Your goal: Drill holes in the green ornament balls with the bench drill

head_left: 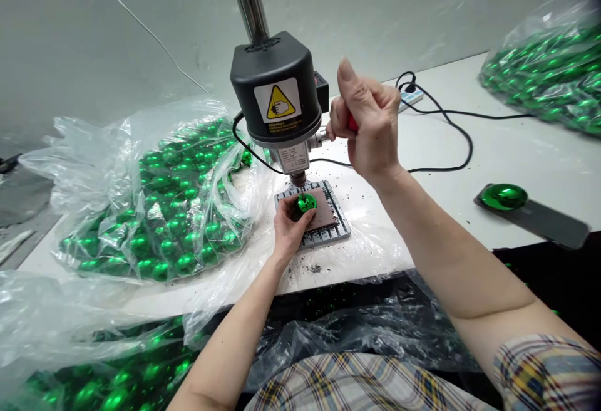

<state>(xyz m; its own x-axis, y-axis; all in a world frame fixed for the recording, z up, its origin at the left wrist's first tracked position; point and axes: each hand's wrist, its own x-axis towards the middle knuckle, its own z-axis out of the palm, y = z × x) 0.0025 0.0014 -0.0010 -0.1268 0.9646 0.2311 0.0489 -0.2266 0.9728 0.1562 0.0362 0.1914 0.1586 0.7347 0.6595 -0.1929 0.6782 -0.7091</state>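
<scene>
A black drill press (pixel 275 88) with a yellow warning label stands over a grey slotted base plate (pixel 342 220) that bears a pinkish board (pixel 326 210). My left hand (pixel 290 224) pinches a shiny green ball (pixel 307 202) on that board, right under the drill's chuck (pixel 298 179). To the right of the drill head, my right hand (pixel 369 119) is closed around a red-ended lever, thumb pointing up. Most of the lever's grip is hidden by the fingers. Dark shavings lie on the plate and in front of it.
Clear bags of green balls lie at the left (pixel 164 204) and far right (pixel 549 72). A green rounded piece (pixel 504 196) rests on a phone (pixel 554 218) at the right. Black cable (pixel 469 148) runs to a power strip (pixel 412 98). Plastic film hangs over the front edge.
</scene>
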